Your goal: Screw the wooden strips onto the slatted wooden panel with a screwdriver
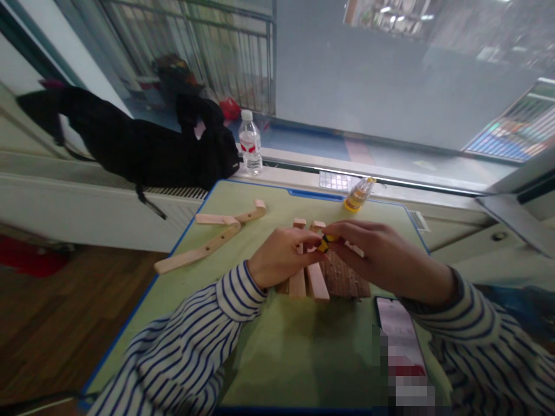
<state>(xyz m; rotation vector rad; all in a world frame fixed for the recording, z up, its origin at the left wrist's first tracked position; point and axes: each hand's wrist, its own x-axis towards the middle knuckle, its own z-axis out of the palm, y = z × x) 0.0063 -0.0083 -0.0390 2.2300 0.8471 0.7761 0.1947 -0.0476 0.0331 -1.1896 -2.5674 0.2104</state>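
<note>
In front of me, my left hand [277, 257] and my right hand [377, 251] meet above the table, fingertips closed on a small yellow-and-black object [323, 245]. Its exact kind is too small to tell, and the fingers cover part of it. Beneath them lie two pale wooden strips [318, 283], side by side and pointing away from me. A brown, rough-grained wooden piece [347, 277] is under and beside the strips, partly hidden by my right hand. Left of my left hand rest curved wooden pieces with dark holes [206, 249].
The light green table [191, 312] has a blue edge. A phone [399, 323] lies by my right forearm. Near the far edge a bottle with yellow contents [359, 195] leans. A water bottle [250, 144] and a black bag-like item [160, 153] are on the ledge by the window.
</note>
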